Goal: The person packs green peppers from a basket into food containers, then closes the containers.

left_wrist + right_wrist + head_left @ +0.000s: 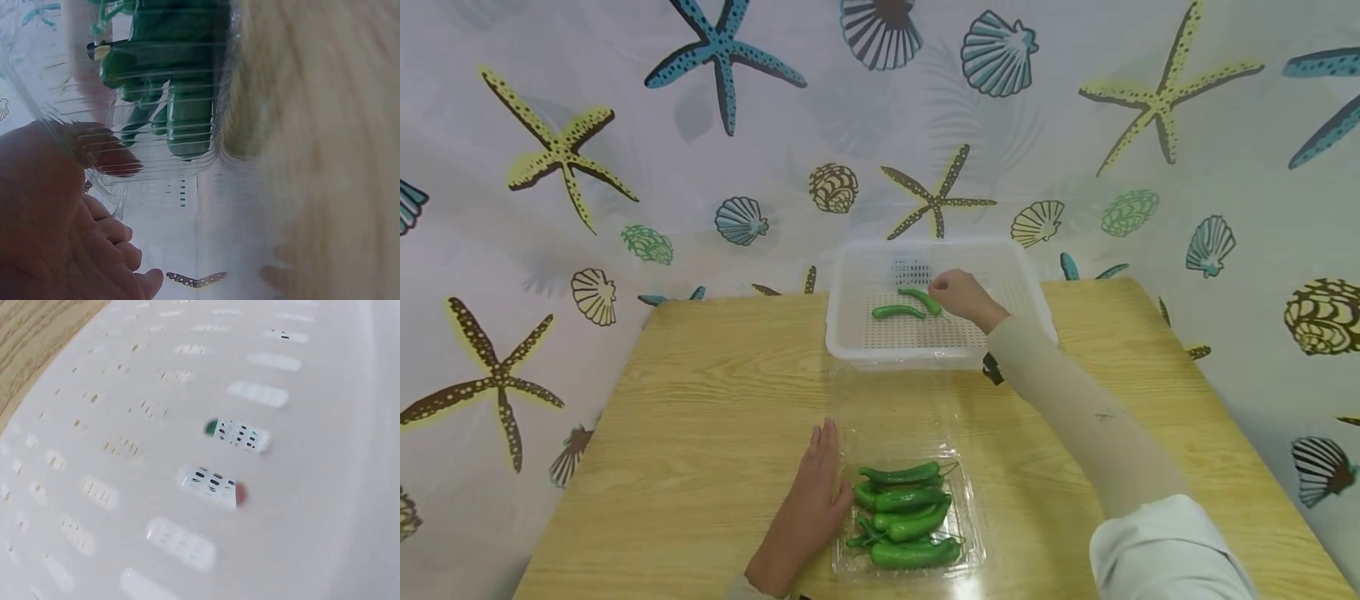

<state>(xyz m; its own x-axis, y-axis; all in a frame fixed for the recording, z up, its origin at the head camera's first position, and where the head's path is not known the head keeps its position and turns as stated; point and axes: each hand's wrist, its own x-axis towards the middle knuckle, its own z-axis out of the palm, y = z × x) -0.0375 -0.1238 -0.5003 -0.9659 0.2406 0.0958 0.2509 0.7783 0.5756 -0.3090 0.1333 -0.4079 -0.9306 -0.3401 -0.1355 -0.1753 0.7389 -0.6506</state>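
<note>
My right hand (962, 296) is over the white perforated basket (835, 325), fingers bent downward. Right beside those fingers is a green pepper (922, 300); whether they touch or hold it cannot be made out. A second green pepper (898, 312) lies on the basket floor. Nearer to me stands a clear plastic clamshell box (973, 533) with several green peppers (916, 553) stacked inside. My left hand (808, 504) lies along the box's left side, fingers extended and thumb at its rim. In the left wrist view, the thumb (106, 150) shows against the clear plastic.
The clamshell's transparent lid (891, 400) lies folded back toward the basket on the wooden table (722, 375). Behind stands a curtain (790, 125) printed with starfish and shells. In the right wrist view, the basket's slotted wall (300, 475) fills most of the picture.
</note>
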